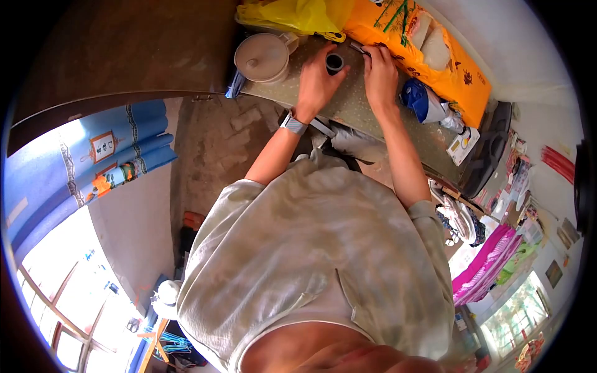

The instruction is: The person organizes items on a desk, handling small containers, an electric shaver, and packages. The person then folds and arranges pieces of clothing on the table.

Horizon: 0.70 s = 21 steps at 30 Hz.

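My left hand, with a watch on its wrist, curves its thumb and fingers around a small round cup with a dark inside and a pale rim. It is on or just above the speckled counter. To its right, my right hand has its fingertips closed on a small dark and silvery piece, too small to name. A lidded plastic jug stands to the left of my left hand.
An orange printed bag lies along the counter's back, beside a yellow plastic bag. A blue and white packet and a white device lie on the right. A dark panel rises at left; blue curtains hang below it.
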Each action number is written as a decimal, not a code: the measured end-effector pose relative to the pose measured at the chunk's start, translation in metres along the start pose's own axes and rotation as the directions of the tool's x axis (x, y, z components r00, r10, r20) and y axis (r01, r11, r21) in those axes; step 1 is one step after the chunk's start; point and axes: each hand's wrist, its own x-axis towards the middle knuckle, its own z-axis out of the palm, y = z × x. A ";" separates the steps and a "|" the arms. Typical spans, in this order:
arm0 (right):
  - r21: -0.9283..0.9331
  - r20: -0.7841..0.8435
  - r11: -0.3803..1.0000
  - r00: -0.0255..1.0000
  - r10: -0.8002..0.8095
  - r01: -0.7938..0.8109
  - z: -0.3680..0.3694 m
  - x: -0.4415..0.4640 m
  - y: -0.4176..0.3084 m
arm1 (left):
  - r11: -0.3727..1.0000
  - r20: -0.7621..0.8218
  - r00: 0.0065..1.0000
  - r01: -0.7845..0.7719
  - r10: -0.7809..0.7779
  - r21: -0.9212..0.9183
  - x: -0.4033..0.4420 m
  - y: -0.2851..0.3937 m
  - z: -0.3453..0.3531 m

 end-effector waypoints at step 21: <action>0.059 0.196 0.989 0.973 0.121 -0.135 -0.083 -0.100 0.013 | 0.995 0.156 0.984 -0.091 0.084 0.038 -0.029 0.021 -0.004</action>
